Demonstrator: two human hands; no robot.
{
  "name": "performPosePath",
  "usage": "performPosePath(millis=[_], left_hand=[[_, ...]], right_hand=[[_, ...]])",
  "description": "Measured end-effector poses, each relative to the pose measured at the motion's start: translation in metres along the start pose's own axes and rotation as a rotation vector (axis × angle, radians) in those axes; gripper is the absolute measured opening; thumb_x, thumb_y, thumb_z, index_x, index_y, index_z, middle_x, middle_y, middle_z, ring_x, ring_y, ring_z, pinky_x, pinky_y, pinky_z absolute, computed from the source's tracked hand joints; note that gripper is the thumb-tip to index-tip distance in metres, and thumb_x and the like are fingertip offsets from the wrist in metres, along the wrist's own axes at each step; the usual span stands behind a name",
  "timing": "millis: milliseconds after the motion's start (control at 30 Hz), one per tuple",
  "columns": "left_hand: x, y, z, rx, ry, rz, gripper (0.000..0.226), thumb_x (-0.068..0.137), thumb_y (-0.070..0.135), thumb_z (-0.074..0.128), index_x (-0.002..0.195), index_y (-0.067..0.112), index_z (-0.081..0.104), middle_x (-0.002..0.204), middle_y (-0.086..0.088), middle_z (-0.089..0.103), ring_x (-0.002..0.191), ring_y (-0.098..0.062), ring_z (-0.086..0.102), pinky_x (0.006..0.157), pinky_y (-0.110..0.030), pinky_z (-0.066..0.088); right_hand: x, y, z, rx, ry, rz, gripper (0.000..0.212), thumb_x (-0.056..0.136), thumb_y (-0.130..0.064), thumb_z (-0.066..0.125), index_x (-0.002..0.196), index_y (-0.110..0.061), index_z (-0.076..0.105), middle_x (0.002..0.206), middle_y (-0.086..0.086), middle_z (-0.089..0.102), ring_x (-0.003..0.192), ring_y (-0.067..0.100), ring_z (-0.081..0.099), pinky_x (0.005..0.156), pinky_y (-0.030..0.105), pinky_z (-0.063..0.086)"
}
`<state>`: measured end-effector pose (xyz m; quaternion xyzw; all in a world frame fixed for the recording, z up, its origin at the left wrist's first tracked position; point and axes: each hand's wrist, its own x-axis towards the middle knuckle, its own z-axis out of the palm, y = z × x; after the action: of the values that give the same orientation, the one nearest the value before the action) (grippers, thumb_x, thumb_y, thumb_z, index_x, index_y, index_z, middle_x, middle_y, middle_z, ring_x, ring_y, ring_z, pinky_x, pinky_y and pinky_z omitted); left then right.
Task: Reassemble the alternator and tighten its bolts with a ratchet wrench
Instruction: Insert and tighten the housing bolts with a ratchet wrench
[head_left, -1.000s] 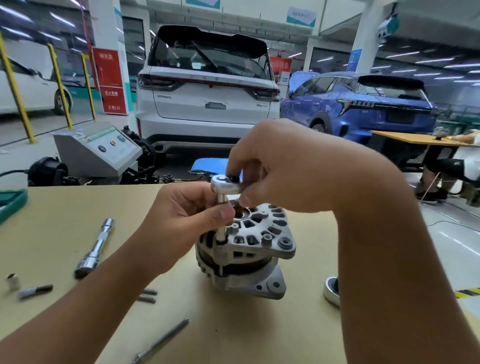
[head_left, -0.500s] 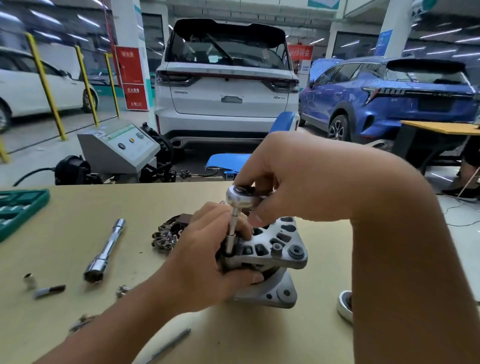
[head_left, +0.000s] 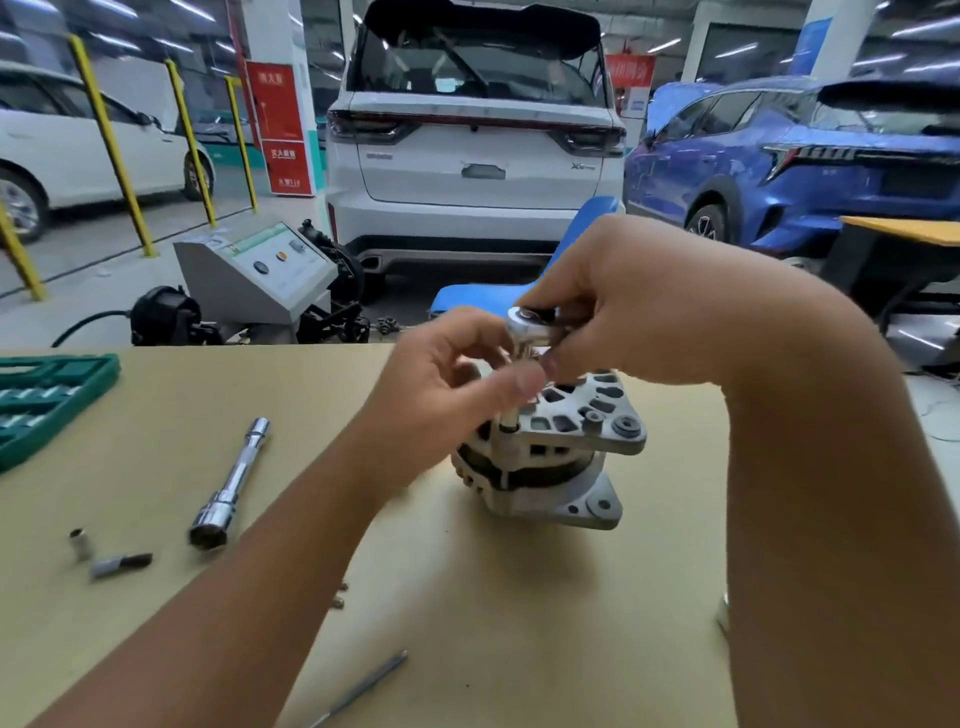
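right hand (head_left: 639, 312) pinches the ratchet wrench (head_left: 530, 326) head; left hand (head_left: 447, 400) pinches its extension over a bolt | alternator (head_left: 550, 457) upright mid-table (head_left: 519, 597), right of the loose socket bar (head_left: 231, 480) | risk: a tilted socket likely slips off, rounding the bolt

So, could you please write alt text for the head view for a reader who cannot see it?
The right hand holds a ratchet head above an alternator on a tan table while the left hand pinches the socket shaft beneath it. Loose sockets and an extension bar lie to the left.
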<state>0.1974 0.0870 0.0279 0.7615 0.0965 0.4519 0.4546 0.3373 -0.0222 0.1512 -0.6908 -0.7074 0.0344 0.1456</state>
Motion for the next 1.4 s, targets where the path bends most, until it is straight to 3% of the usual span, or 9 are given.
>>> performPosePath(millis=[100,200,300,700,833,1033,1133,1300,1400], left_hand=[[0.004,0.006,-0.006,0.055,0.003,0.08,0.021,0.084,0.014,0.078,0.1,0.0,0.076,0.09,-0.025,0.072,0.082,-0.028,0.069,0.073,-0.053,0.056],[0.005,0.004,-0.01,0.062,-0.034,0.099,0.019,0.085,0.008,0.075,0.101,-0.001,0.076,0.091,-0.029,0.072,0.085,-0.042,0.068,0.08,-0.049,0.057],[0.007,0.0,-0.015,-0.001,-0.067,0.06,0.012,0.087,0.009,0.074,0.098,0.01,0.076,0.084,-0.011,0.074,0.081,-0.023,0.066,0.081,-0.037,0.057],[0.008,-0.011,-0.014,-0.105,-0.057,0.037,0.011,0.086,0.003,0.075,0.094,0.01,0.076,0.079,0.002,0.074,0.075,-0.01,0.066,0.075,-0.023,0.055],[0.009,-0.012,-0.009,-0.113,-0.041,0.054,0.014,0.084,0.002,0.076,0.098,0.007,0.077,0.085,-0.002,0.078,0.079,-0.012,0.072,0.078,-0.024,0.058],[0.011,-0.01,-0.008,-0.117,-0.047,0.03,0.011,0.083,0.005,0.077,0.091,0.013,0.077,0.08,-0.003,0.076,0.077,-0.014,0.071,0.077,-0.024,0.058],[0.008,-0.009,-0.002,-0.132,0.005,0.035,0.017,0.083,0.008,0.079,0.098,0.001,0.077,0.086,-0.017,0.077,0.078,-0.019,0.071,0.078,-0.028,0.06],[0.006,-0.005,-0.002,-0.172,-0.002,-0.005,0.016,0.078,0.01,0.076,0.093,0.003,0.075,0.078,-0.005,0.073,0.075,-0.017,0.068,0.074,-0.023,0.058],[0.006,-0.006,0.001,-0.147,0.04,0.004,0.017,0.083,0.001,0.076,0.101,0.001,0.076,0.087,-0.012,0.079,0.079,-0.018,0.074,0.076,-0.024,0.059]], right_hand=[[0.003,-0.011,0.002,-0.08,0.001,0.022,0.025,0.082,-0.024,0.081,0.1,-0.041,0.077,0.069,-0.008,0.067,0.062,0.011,0.062,0.055,0.026,0.048],[0.009,-0.019,0.002,-0.135,0.016,0.047,0.036,0.08,-0.015,0.081,0.102,-0.043,0.078,0.069,-0.01,0.067,0.064,0.011,0.061,0.056,0.028,0.049],[0.018,-0.021,0.004,-0.164,0.074,0.045,0.043,0.08,-0.007,0.079,0.105,-0.041,0.077,0.072,-0.012,0.068,0.066,0.01,0.062,0.055,0.026,0.047],[0.022,-0.02,0.005,-0.213,0.096,0.042,0.021,0.085,-0.012,0.077,0.088,-0.032,0.071,0.079,-0.01,0.067,0.075,0.014,0.064,0.06,0.028,0.05],[0.012,-0.012,-0.004,-0.154,0.06,0.049,0.015,0.077,-0.025,0.086,0.086,-0.026,0.074,0.06,-0.006,0.071,0.053,0.011,0.069,0.052,0.03,0.056],[0.013,-0.007,0.0,-0.11,0.105,0.074,0.011,0.081,-0.024,0.083,0.084,-0.031,0.076,0.072,-0.009,0.071,0.065,0.011,0.065,0.054,0.025,0.042],[0.004,-0.004,-0.009,-0.065,0.032,0.074,0.014,0.075,-0.028,0.087,0.082,-0.024,0.075,0.06,-0.007,0.071,0.052,0.009,0.069,0.055,0.028,0.052],[0.01,-0.006,-0.003,-0.097,0.125,0.072,0.018,0.082,-0.016,0.08,0.091,-0.031,0.078,0.083,-0.008,0.073,0.074,0.012,0.066,0.064,0.03,0.055],[0.006,-0.003,-0.006,-0.087,0.043,0.094,0.01,0.081,-0.02,0.082,0.089,-0.022,0.076,0.065,-0.005,0.073,0.059,0.01,0.07,0.051,0.025,0.056]])
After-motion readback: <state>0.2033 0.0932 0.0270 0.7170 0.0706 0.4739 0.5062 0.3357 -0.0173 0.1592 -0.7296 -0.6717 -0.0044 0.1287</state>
